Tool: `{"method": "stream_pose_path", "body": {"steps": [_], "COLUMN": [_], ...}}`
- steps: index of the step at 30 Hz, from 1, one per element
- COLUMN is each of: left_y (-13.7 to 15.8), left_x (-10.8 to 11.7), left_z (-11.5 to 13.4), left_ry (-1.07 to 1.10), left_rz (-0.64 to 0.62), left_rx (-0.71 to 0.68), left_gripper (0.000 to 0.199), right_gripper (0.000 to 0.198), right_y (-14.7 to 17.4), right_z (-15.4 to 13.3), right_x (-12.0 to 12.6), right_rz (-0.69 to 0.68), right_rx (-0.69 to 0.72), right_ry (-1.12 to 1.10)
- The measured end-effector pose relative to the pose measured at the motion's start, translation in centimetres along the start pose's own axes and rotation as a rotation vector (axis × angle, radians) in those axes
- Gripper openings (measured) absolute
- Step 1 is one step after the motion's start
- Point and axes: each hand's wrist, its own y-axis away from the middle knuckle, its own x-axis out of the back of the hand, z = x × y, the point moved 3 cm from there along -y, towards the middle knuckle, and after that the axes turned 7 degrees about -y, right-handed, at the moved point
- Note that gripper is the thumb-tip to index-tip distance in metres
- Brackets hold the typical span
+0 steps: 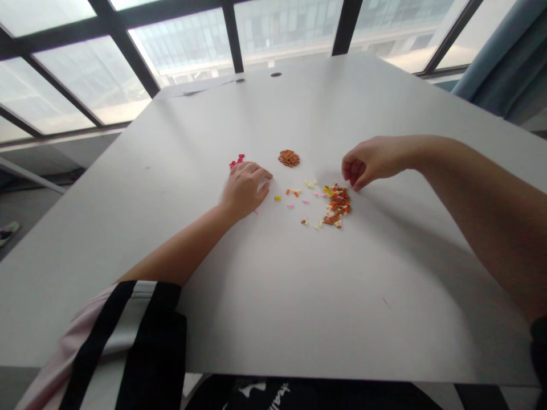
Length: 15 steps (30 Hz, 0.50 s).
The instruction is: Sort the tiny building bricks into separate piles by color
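My left hand (247, 189) lies low over the white table, palm down, fingers loosely stretched and thumb apart. Just past its knuckles, small red pieces (237, 160) show, partly hidden by the hand. My right hand (362, 165) hovers at the upper right edge of a mixed heap (338, 206) of small brown, orange, yellow and pink pieces. Its fingers are curled, with thumb and forefinger pinched together; whatever may be between them is hidden. Between the hands lie scattered loose pieces, among them a yellow piece (277, 199) and a pink piece (291, 205).
A round pile of brown pieces (289, 158) sits beyond the hands, near the middle. The white table (273, 296) reaches to dark-framed windows (290, 31) at the far side. A blue curtain (504, 62) hangs at the right. Two dark round holes mark the far tabletop.
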Motion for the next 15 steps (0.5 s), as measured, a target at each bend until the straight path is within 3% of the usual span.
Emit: {"method": "stream_pose_path", "body": {"steps": [8,15], "left_y": [0.1,0.0], "left_x": [0.0,0.0], "left_z": [0.0,0.0], "left_ry": [0.002,-0.002], "left_rz": [0.009,0.006], "left_rx": [-0.003,-0.004], "left_gripper": [0.020,0.020], "right_gripper": [0.005,0.008], "right_y": [0.6,1.4], "right_z": [-0.9,-2.3], "right_x": [0.5,0.2], "right_rz": [0.001,-0.053], "right_rx": [0.091,0.203], "right_ry": [0.087,0.165]}}
